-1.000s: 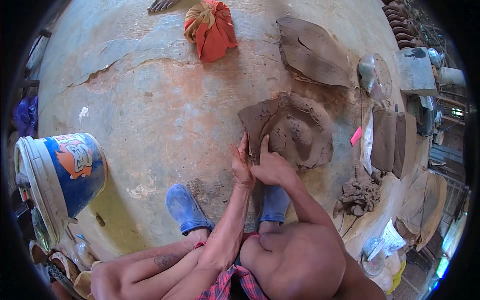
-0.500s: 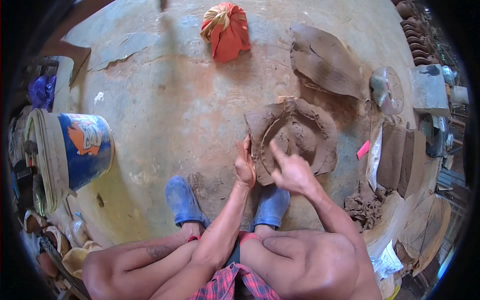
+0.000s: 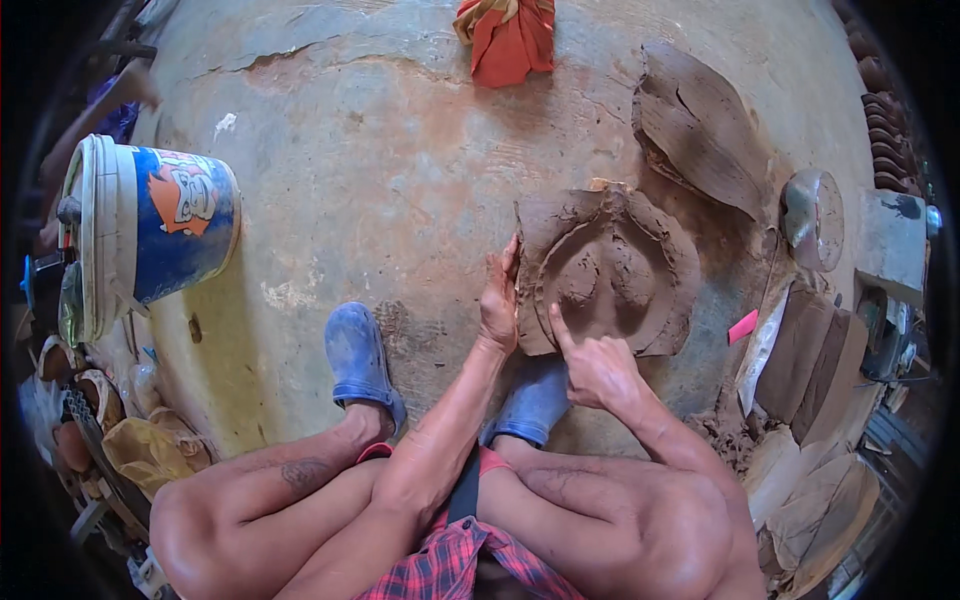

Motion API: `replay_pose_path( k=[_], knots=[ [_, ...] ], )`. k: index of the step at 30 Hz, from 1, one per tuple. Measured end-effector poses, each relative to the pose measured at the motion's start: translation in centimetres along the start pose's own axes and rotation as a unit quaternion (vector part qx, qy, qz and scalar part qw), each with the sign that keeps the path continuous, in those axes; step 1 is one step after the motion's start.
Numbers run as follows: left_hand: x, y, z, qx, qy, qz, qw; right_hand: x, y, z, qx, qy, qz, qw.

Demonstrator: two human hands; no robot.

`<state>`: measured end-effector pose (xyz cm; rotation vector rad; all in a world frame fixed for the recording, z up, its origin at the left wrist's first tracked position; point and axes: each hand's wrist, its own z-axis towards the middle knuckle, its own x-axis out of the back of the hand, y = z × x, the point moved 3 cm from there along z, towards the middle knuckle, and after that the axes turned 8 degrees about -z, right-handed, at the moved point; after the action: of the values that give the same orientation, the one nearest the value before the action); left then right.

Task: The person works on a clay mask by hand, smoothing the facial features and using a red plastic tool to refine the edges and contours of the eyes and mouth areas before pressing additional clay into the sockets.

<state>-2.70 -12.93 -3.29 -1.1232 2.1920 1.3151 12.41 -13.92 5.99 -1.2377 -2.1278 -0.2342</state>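
In front of me on the floor lies a thick slab of wet brown clay [image 3: 677, 260] with a round hollow and two rounded mounds inside. My left hand [image 3: 499, 300] rests along the slab's left edge, its fingers stretched upward against the side. The stretched index finger of my right hand [image 3: 597, 368] touches the lower left part of the hollow's rim. The other fingers of that hand are curled, with nothing visible in them. A ridge of clay runs around the hollow, rough along its top and right.
Beyond the slab is another curved clay piece [image 3: 700, 130]. A bowl-like disc [image 3: 812, 220], clay blocks [image 3: 800, 355] and clay scraps [image 3: 728, 440] sit right. A red cloth bundle [image 3: 512, 45] lies far ahead. Left are a bucket [image 3: 185, 215] and another person's blurred limb [image 3: 105, 110].
My right index finger has moved down the hollow's left side, uncovering the mounds. The view has shifted, so floor objects appear farther right. The other person's limb has moved toward the left edge.
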Motion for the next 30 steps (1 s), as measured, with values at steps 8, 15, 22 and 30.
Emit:
replay_pose_path(
  k=[8, 15, 22, 30],
  knots=[
    [0.8, -0.4, 0.2, -0.01, 0.014, 0.023, 1.0, -0.7, 2.0, -1.1, 0.04, 0.012, 0.035, 0.999],
    [1.6, -1.4, 0.6, -0.006, 0.017, 0.009, 1.0, -4.9, -0.4, -1.8, -0.044, 0.105, 0.129, 0.985],
    [1.1, -1.2, 0.6, -0.02, 0.012, 0.028, 0.999, -7.7, 1.3, -2.5, -0.095, 0.114, 0.081, 0.986],
    [2.1, -1.5, 0.8, -0.021, 0.019, 0.029, 0.999, -9.9, 3.8, -4.7, -0.199, 0.171, 0.15, 0.953]
  ],
)
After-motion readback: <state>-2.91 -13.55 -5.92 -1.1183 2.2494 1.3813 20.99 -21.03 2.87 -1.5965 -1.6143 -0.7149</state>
